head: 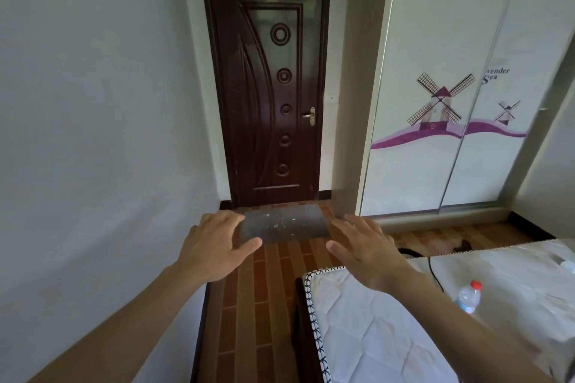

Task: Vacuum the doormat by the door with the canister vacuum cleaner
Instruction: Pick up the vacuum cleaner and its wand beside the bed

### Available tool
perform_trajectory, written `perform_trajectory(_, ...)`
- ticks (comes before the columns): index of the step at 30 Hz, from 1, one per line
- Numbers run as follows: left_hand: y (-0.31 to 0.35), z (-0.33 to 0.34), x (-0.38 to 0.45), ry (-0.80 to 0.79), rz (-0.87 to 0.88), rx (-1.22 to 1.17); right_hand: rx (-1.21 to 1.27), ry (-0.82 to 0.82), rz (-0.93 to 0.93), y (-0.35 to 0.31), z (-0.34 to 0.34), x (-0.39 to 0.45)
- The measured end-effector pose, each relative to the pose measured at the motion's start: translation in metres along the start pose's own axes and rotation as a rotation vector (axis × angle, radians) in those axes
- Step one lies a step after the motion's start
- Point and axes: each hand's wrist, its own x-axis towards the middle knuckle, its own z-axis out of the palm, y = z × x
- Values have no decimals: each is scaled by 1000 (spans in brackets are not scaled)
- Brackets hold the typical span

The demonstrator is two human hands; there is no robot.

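A grey doormat (284,224) lies on the brown tiled floor right in front of a dark wooden door (267,81). White specks are scattered over the mat. My left hand (214,246) and my right hand (367,249) are stretched out ahead of me, palms down, fingers spread, holding nothing. From here they frame the near corners of the mat, well above the floor. No vacuum cleaner is visible; only a black cable (434,274) runs over the bed at the right.
A white mattress (389,329) with a patterned edge fills the lower right, a plastic water bottle (468,297) lying on it. A wardrobe with windmill-print sliding doors (445,121) stands right of the door. A plain wall (93,134) closes the left; a narrow floor strip leads ahead.
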Motion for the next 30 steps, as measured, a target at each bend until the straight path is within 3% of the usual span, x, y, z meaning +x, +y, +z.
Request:
perform_trajectory(13,-81,85,221,-39,91,-198,29,22,129,3,44,215)
perform_trajectory(21,-119,126,353,-107,178,-183,27,0,157,13,77,336)
perform_trajectory(30,-128,169,527,-148,182,-121,238,41,242,64,94,507)
